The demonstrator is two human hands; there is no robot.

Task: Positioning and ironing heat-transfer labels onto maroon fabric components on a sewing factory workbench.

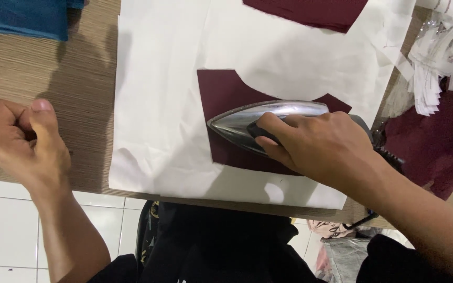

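Observation:
My right hand (321,147) grips the dark handle of a shiny metal iron (252,118) whose tip points left. The iron rests on a maroon fabric piece (221,99) lying on a large white cloth (158,105); white paper or cloth overlaps that piece's upper right. My left hand (24,144) is curled into a fist, holding nothing, resting on the wooden table (79,68) to the left of the white cloth.
A second maroon piece (310,10) lies at the top. Teal fabric (22,18) sits at the top left corner. More maroon cloth (436,141) and white paper scraps (436,63) pile at the right. White floor tiles (1,230) show below the table edge.

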